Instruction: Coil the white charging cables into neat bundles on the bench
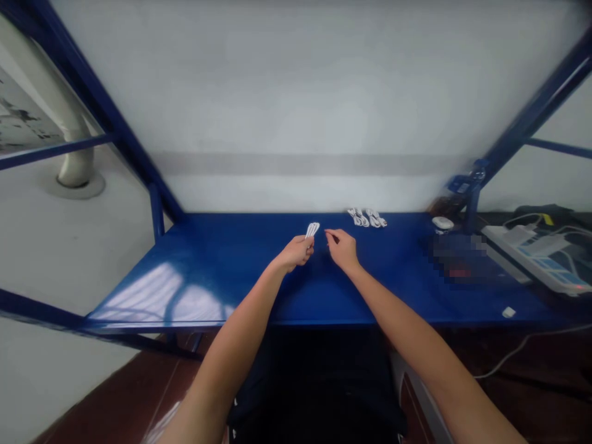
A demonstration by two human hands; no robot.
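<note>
Above the blue table (250,246), my left hand (298,251) is closed round a folded bundle of white cable (313,229), whose loops stick out past the fingers. Just to its right is my right hand (342,246), its thumb and forefinger drawn together in a pinch toward the bundle. Whatever may be between those fingertips is too small to make out. Behind my right hand, two more white cable bundles (367,218) lie side by side near the table's back edge.
A white power strip (546,262) with plugs and cords stands at the right. Near it are a round white object (443,223), a bottle (476,172) and a small white block (509,312). Blue frame posts (134,160) flank the table, with a pale wall behind.
</note>
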